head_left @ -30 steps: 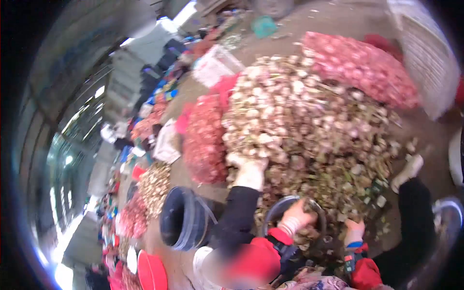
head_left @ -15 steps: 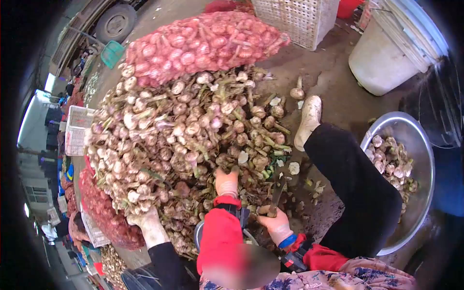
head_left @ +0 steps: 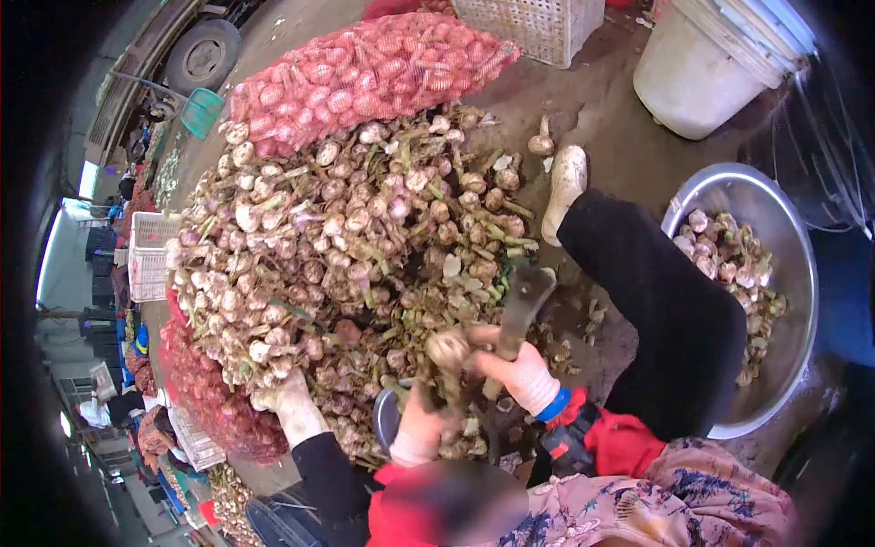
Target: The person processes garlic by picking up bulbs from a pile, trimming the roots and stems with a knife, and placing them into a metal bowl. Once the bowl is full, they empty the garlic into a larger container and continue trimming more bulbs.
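Note:
My right hand (head_left: pixel 527 376), in a pale glove with a blue band at the wrist, is closed round a knife (head_left: pixel 521 305) whose broad blade points away from me. Its fingertips reach the side of a garlic bulb (head_left: pixel 448 348), slightly blurred. Below the bulb, my left hand (head_left: pixel 421 428) is closed on the stem that hangs from it. Both hands are low over the near edge of a large heap of garlic (head_left: pixel 301 246) with dry stems. A metal rim (head_left: pixel 386 421) shows beside my left hand, mostly hidden.
On the right stands a steel basin (head_left: pixel 804 301) holding garlic bulbs. Behind it is a white bucket (head_left: pixel 697 77). Red net sacks of garlic (head_left: pixel 365 82) lie beyond the heap, near a white crate (head_left: pixel 538 27). My boots (head_left: pixel 565 187) flank the heap.
My left hand has come back from the heap toward me with a garlic bulb. My right hand with the knife has risen slightly and met the bulb. The view has shifted a little.

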`<state>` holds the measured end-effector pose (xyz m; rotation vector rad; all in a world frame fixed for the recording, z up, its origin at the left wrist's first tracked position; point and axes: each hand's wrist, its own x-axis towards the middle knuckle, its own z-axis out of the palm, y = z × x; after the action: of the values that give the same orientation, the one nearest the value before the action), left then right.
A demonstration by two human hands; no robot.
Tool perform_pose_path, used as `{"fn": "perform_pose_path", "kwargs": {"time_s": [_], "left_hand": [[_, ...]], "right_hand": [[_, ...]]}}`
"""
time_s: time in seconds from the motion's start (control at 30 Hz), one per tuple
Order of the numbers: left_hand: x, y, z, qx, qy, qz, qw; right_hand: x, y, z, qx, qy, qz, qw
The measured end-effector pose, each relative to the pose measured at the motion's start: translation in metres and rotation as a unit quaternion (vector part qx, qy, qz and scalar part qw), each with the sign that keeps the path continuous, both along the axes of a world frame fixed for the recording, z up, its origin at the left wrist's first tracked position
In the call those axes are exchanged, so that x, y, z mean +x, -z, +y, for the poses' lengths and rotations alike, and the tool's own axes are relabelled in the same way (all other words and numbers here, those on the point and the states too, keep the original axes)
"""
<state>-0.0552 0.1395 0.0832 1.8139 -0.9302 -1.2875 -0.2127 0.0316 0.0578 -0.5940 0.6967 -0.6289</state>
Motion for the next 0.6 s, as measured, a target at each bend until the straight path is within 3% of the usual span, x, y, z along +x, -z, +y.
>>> {"fn": "perform_pose_path", "kwargs": {"time_s": [0.07, 0.1, 0.13, 0.2, 0.23, 0.3, 0.33, 0.37, 0.4, 0.43, 0.47, 0.53, 0.57, 0.6], "left_hand": [[-0.030, -0.031, 0.019, -0.073, -0.130, 0.171, 0.974], [-0.032, -0.031, 0.031, -0.028, -0.212, 0.283, 0.935], [-0.031, -0.021, 0.045, -0.023, -0.227, 0.191, 0.955], [-0.027, -0.006, 0.068, -0.045, -0.182, 0.027, 0.982], [-0.030, -0.009, 0.077, -0.045, -0.183, 0.026, 0.982], [-0.039, -0.019, 0.089, -0.021, -0.110, -0.168, 0.979], [-0.037, -0.010, 0.096, -0.022, -0.111, -0.168, 0.979], [-0.030, 0.009, 0.106, -0.044, -0.182, 0.027, 0.982], [-0.030, 0.016, 0.109, -0.063, -0.245, 0.220, 0.942], [-0.036, 0.021, 0.115, -0.118, -0.239, 0.104, 0.958], [-0.037, 0.024, 0.121, -0.118, -0.239, 0.104, 0.958], [-0.049, -0.016, 0.104, -0.149, -0.244, 0.175, 0.942], [-0.051, -0.028, 0.098, -0.139, -0.179, 0.120, 0.967], [-0.052, -0.027, 0.099, -0.140, -0.176, 0.119, 0.967]], "right_hand": [[-0.003, 0.003, 0.014, -0.167, -0.140, -0.018, 0.976], [-0.005, -0.009, 0.025, -0.203, -0.157, -0.026, 0.966], [-0.004, -0.008, 0.036, -0.198, -0.152, -0.052, 0.967], [-0.012, -0.009, 0.037, -0.314, -0.205, 0.012, 0.927], [-0.018, -0.015, 0.038, -0.327, -0.227, 0.076, 0.914], [-0.027, -0.026, 0.039, -0.393, -0.281, 0.183, 0.856], [-0.029, -0.024, 0.045, -0.394, -0.281, 0.183, 0.856], [-0.029, -0.019, 0.055, -0.467, -0.314, 0.193, 0.804], [-0.029, -0.022, 0.059, -0.534, -0.344, 0.201, 0.746], [-0.030, -0.030, 0.063, -0.541, -0.369, 0.208, 0.727], [-0.030, -0.031, 0.065, -0.541, -0.370, 0.208, 0.726], [-0.028, -0.033, 0.066, -0.549, -0.415, 0.229, 0.688], [-0.027, -0.029, 0.066, -0.550, -0.425, 0.239, 0.678], [-0.027, -0.022, 0.066, -0.550, -0.422, 0.240, 0.679]]}}
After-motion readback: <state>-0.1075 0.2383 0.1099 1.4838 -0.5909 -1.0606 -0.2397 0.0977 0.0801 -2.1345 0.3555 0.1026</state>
